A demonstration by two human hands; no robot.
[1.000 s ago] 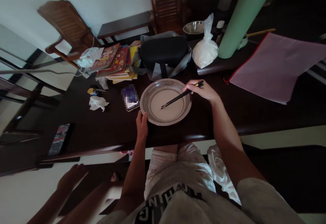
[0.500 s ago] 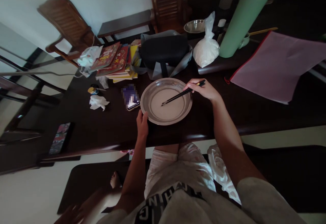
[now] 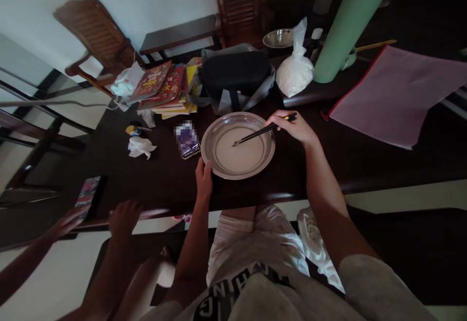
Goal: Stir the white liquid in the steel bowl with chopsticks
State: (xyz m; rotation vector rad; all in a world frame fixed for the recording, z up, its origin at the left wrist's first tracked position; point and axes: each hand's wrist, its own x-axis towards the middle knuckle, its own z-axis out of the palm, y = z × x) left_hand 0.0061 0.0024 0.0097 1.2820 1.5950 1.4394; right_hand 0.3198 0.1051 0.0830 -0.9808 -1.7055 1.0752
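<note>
Bowl [image 3: 207, 147] holds pale contents [image 3: 239, 158]; the plastic bag [image 3: 296, 63] holds white filling [image 3: 294, 80].

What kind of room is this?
Probably a dining or living room at home: a dark wooden table has a stack of books and a metal basin on it, with a carved wooden chair behind.

Bystander's fingers [image 3: 75, 213] now at leftmost phone [image 3: 88, 189]

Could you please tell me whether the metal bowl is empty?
Not empty: a pale, seemingly liquid layer covers the bottom of the metal bowl.
</note>
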